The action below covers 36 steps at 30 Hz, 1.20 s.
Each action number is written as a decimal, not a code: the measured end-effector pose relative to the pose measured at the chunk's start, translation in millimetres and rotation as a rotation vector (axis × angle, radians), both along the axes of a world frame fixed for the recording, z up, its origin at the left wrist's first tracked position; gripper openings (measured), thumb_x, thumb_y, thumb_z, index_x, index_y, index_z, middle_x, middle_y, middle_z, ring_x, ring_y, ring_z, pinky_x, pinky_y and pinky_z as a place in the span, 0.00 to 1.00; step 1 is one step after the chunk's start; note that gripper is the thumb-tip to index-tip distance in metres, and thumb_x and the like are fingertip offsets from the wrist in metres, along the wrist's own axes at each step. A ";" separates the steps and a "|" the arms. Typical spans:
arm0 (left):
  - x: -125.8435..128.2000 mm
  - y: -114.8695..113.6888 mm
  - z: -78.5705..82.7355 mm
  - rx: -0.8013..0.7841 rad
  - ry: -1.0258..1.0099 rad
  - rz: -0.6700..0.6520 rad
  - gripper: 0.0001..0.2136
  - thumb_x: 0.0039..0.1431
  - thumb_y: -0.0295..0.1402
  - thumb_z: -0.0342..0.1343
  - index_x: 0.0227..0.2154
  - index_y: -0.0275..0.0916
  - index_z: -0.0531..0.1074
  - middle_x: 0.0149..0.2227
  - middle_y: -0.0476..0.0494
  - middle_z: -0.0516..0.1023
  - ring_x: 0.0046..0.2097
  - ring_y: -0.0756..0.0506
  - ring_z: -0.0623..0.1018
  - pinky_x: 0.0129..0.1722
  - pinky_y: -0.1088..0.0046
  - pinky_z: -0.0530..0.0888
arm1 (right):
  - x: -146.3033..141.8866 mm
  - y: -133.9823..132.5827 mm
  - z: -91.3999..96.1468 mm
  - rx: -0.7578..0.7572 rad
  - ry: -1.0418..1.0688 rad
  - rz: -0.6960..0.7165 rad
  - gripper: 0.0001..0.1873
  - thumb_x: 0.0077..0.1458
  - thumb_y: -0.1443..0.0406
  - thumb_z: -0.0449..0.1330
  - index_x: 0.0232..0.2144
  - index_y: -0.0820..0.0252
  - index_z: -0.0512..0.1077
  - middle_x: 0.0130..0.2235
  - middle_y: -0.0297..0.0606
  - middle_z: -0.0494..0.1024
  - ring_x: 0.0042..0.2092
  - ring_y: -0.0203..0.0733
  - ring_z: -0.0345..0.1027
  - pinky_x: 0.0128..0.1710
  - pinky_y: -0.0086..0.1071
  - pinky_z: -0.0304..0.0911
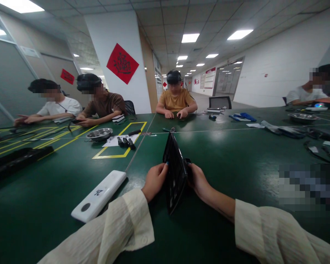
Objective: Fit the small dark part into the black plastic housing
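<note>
A flat black tray-like panel stands on edge on the green table, right in front of me. My left hand grips its left face, fingers curled against it. My right hand holds its right side, fingers wrapped behind the edge. Both wrists wear cream sleeves. A white power bank lies flat on the table just left of my left forearm.
A metal bowl, paper and small black parts sit inside a yellow taped rectangle ahead left. Long black trays lie at far left. Several seated people work around the table. Tools, cables and another bowl lie at right.
</note>
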<state>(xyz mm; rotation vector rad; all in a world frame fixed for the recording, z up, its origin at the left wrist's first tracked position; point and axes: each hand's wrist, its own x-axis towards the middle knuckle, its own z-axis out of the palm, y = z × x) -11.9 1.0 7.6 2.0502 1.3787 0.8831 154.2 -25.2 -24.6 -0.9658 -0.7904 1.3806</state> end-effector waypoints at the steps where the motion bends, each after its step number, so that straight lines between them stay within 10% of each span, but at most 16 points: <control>1: 0.1 -0.1 0.5 0.000 0.011 0.005 0.23 0.57 0.46 0.37 0.26 0.35 0.71 0.25 0.44 0.73 0.29 0.46 0.71 0.29 0.73 0.65 | -0.5 -0.6 1.6 -0.001 -0.005 0.001 0.13 0.48 0.54 0.54 0.27 0.59 0.64 0.19 0.28 0.65 0.19 0.33 0.58 0.14 0.24 0.48; 36: 0.3 -3.9 5.5 0.059 0.151 0.068 0.09 0.57 0.35 0.40 0.26 0.39 0.61 0.27 0.48 0.70 0.31 0.48 0.70 0.31 0.75 0.62 | -2.4 -1.6 5.0 -0.004 -0.004 0.001 0.14 0.47 0.53 0.55 0.27 0.59 0.64 0.18 0.28 0.64 0.18 0.32 0.57 0.14 0.24 0.47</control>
